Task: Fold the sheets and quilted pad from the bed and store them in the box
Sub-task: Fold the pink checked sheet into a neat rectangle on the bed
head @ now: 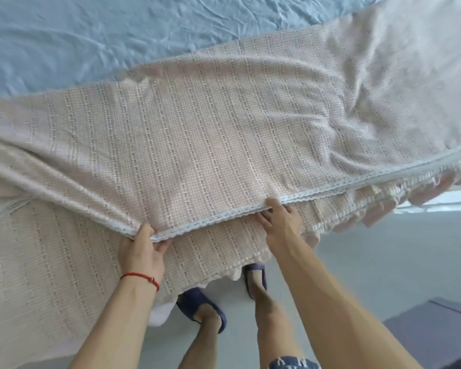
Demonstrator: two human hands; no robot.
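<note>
A: Where is the pink checked sheet (197,134) lying?

B: Spread across the bed (64,49), over a wrinkled blue sheet (91,35) that shows on the far side of it. Its near part hangs over the bed's edge toward the floor (370,262).

A: And the hands?

B: Both are on the sheet's lace-trimmed edge (210,222), which runs slantwise across the near part of the sheet. The left hand (141,251) pinches that trim between thumb and curled fingers, with the cloth bunched into folds just behind it. A red string bracelet (141,278) circles that wrist.

A: The right one?

B: The right hand (280,222) grips the same trim a little further along, thumb on top, fingers tucked beneath the raised layer.

A: So the edge is lifted?

B: Yes, it stands clear of the sheet's lower layer, which lies under both hands.

A: Anything below the sheet?

B: The person's feet in dark blue slippers (202,307) stand on the floor, just beside the hanging cloth.
</note>
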